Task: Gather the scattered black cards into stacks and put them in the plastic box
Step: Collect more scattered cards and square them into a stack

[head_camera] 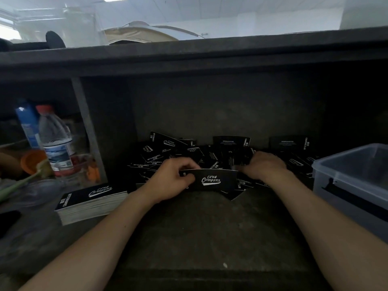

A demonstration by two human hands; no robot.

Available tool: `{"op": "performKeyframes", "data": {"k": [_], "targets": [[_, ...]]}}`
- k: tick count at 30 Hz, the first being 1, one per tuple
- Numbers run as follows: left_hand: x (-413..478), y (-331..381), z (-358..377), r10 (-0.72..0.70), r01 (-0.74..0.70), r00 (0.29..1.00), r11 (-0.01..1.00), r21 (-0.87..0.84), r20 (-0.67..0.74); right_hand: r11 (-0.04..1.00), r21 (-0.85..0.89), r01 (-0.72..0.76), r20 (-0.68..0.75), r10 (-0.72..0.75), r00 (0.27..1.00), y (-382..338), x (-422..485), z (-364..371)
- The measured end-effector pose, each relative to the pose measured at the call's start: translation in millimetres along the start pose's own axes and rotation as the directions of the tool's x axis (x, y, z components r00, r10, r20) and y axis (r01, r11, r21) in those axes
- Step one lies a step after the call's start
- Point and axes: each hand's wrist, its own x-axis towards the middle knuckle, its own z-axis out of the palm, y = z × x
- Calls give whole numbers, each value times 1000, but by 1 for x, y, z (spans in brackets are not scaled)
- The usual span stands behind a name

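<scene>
Cards lie loose and overlapping in a heap at the middle of the frame, at the back of the dark worktop. One squared stack already sits at lower left, and the plastic box waits open at the right edge with no cards visible inside it.

The left hand grips the left end of a small bundle with curled fingers and thumb. The right hand is at the bundle's right end against the heap, but it is blurred, so I cannot tell whether it is pinching anything.

The step in hand looks like building this bundle. To do it well, keep the left grip firm but not bending the cards, add each new card logo-up and the same way round, and tap the edges flush on the worktop before adding the bundle to a stack.
</scene>
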Motion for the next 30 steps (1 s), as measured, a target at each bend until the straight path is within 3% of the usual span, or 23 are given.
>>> {"op": "performKeyframes", "data": {"k": [6,9,13,16,18,22,26,30], "targets": [[-6,5,3,-29,28,999,996,-89,-19,964,260,51,-23,-47,999,-3,1,-2],[-11,6,3,0,0,1000,999,-34,8,894,415,167,-176,-102,979,-3,7,-1],[-12,2,1,10,-10,1000,999,-42,-9,668,663,337,-369,-100,924,-7,7,-5],[-13,-4,1,24,-23,1000,999,-25,13,416,858,300,-288,-92,953,-13,3,-7],[-12,-6,-2,28,-28,1000,999,-27,1,323,905,278,-247,-135,960,-15,3,-8],[-12,-7,-5,22,-22,1000,1000,0,-10,400,838,371,-312,-207,927,-9,4,-9],[-12,-9,-1,3,-3,1000,1000,3,-24,631,645,432,-375,-231,898,-4,8,-10],[-11,-10,0,-7,6,999,1000,-14,-46,612,641,464,-322,-335,886,-5,6,-8]]}}
